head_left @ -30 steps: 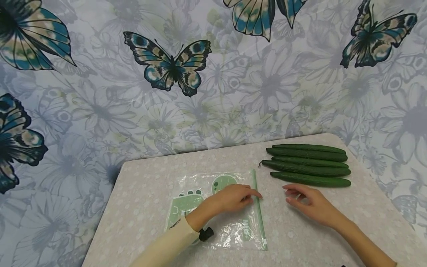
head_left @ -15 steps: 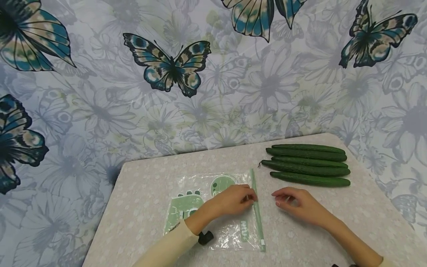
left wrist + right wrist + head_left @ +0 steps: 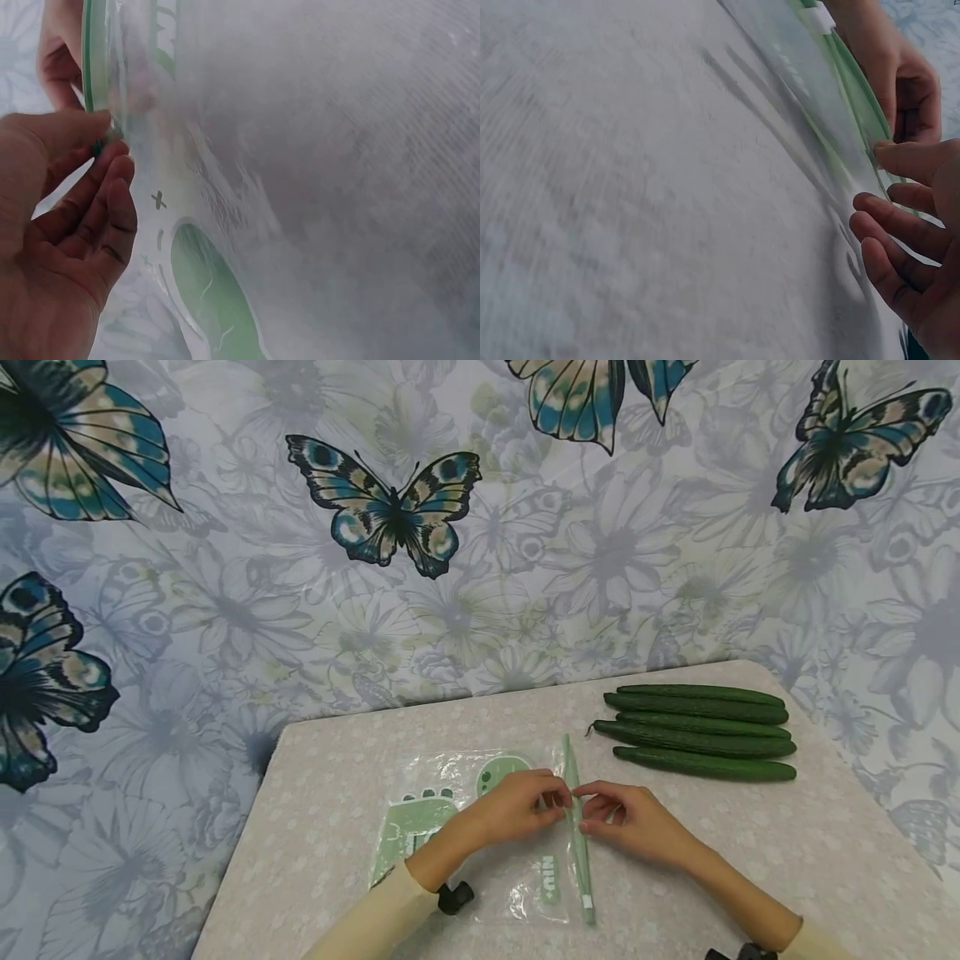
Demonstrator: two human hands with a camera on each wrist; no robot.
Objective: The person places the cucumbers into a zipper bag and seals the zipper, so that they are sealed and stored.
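Note:
A clear zip bag [image 3: 510,881] with green cartoon prints lies on the table, its green zip edge [image 3: 581,864] on the right side. My left hand [image 3: 513,808] pinches that edge between thumb and index finger; the left wrist view shows the other fingers [image 3: 120,217] loosely bent beside the film. From the opposite side, my right hand [image 3: 637,822] pinches the same edge close to the left fingertips. In the right wrist view the edge stands lifted, with the white slider [image 3: 821,19] at its near end and the right thumb [image 3: 907,159] on the green strip.
Several long green cucumbers [image 3: 705,764] lie side by side at the back right of the table [image 3: 322,827], which has a pale patterned cover. Behind it hangs a butterfly-print cloth [image 3: 510,577]. A dark wrist device [image 3: 455,897] sits at the left cuff.
My right hand has moved left from near the cucumbers to the zip edge and now pinches it. My left index finger, extended over the edge earlier, has curled in to pinch it; the edge has risen.

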